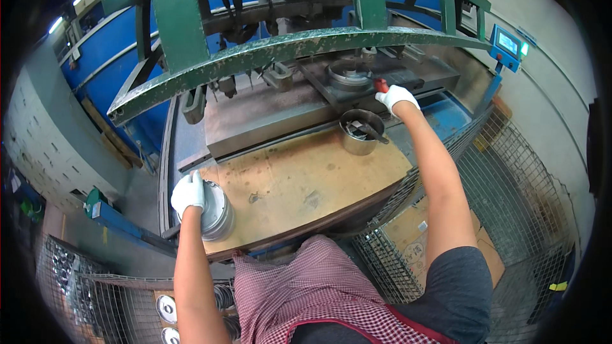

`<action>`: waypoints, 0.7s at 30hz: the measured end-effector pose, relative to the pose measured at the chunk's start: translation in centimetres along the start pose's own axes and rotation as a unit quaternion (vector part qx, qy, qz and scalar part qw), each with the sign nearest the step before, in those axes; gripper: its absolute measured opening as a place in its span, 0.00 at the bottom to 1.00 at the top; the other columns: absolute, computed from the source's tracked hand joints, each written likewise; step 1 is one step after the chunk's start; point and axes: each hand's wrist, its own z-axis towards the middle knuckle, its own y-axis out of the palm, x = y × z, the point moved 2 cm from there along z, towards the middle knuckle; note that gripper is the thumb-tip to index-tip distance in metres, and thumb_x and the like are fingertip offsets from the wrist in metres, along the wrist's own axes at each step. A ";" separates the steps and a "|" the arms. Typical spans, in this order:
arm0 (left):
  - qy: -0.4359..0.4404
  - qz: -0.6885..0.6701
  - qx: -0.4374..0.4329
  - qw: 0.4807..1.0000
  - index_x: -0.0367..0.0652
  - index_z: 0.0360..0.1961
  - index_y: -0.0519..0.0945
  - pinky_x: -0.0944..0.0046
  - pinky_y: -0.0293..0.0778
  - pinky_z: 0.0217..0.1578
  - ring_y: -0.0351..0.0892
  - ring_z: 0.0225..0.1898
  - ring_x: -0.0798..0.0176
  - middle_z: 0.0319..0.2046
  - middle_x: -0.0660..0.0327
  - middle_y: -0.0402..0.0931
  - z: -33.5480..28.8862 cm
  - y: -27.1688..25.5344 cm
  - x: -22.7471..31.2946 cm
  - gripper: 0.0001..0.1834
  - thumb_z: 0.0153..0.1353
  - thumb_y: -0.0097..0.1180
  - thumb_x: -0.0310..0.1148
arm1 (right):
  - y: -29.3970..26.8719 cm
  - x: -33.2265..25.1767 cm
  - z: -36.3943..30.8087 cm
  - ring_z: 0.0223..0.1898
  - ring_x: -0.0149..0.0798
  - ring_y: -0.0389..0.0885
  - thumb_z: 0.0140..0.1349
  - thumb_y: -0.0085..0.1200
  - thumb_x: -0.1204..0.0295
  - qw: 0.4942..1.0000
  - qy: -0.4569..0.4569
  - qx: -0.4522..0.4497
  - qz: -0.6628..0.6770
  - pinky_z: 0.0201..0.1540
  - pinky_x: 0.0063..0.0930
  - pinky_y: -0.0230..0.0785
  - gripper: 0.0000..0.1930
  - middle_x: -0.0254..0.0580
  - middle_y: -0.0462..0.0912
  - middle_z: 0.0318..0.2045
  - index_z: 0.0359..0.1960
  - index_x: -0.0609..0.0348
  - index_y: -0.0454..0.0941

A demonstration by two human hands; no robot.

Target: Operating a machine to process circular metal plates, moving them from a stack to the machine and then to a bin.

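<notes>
My left hand (188,194), in a white glove, rests at the upper left side of a stack of round metal discs (218,216) on the board's left end. Its fingers are bent against the stack's edge, and what lies under them is hidden. Out over the far right, my right hand (396,98), also gloved, is closed round a red-ended tool (380,85) whose kind does not show. The red end points toward a round metal die (349,74) on the machine bed. Nearer me stands a metal pot (359,144) with flat metal pieces and a dark handle sticking out.
A green machine frame (280,53) with hanging clamps spans the far side above the bed. The brown board (287,185) lies before me. Wire cages (529,216) flank me; the left one holds metal rings (167,309). A blue control panel (507,44) stands far right.
</notes>
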 end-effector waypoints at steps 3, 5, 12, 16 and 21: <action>-0.017 0.022 -0.015 0.999 0.50 0.42 0.84 0.52 0.74 0.46 0.80 0.45 0.48 0.42 0.53 0.81 -0.1 0.1 0.8 0.26 0.66 0.37 0.54 | 1.6 0.0 0.3 0.46 0.59 0.80 0.58 0.53 0.47 0.995 -0.017 -0.051 0.089 0.48 0.44 0.70 0.29 0.62 0.82 0.41 0.41 0.65 0.81; -0.022 0.023 -0.010 0.999 0.51 0.41 0.84 0.52 0.74 0.46 0.80 0.45 0.48 0.42 0.54 0.82 0.1 0.3 0.3 0.25 0.66 0.38 0.54 | 3.5 -0.5 1.5 0.42 0.58 0.81 0.57 0.54 0.46 0.996 -0.050 0.002 0.077 0.45 0.43 0.70 0.29 0.60 0.83 0.36 0.40 0.67 0.81; -0.022 0.022 -0.016 0.999 0.47 0.40 0.85 0.53 0.74 0.47 0.80 0.45 0.48 0.42 0.53 0.82 -0.2 -0.4 0.9 0.26 0.66 0.39 0.54 | 4.5 -5.9 4.1 0.43 0.53 0.83 0.55 0.56 0.47 0.997 -0.050 0.038 0.048 0.46 0.40 0.74 0.30 0.56 0.83 0.41 0.47 0.61 0.80; -0.024 0.025 -0.007 0.999 0.46 0.39 0.85 0.53 0.74 0.46 0.80 0.44 0.48 0.41 0.53 0.82 -0.4 -0.6 0.4 0.27 0.66 0.39 0.54 | 5.0 -8.3 3.9 0.41 0.53 0.84 0.56 0.54 0.48 0.996 -0.046 -0.034 0.066 0.45 0.41 0.75 0.28 0.56 0.84 0.41 0.48 0.61 0.80; -0.023 0.034 -0.010 0.999 0.46 0.38 0.85 0.52 0.74 0.45 0.80 0.43 0.47 0.40 0.52 0.82 -0.4 -0.3 0.5 0.27 0.66 0.39 0.54 | 5.7 -6.7 5.7 0.46 0.54 0.82 0.57 0.52 0.48 0.998 -0.046 0.002 0.050 0.48 0.42 0.73 0.27 0.56 0.83 0.43 0.48 0.59 0.80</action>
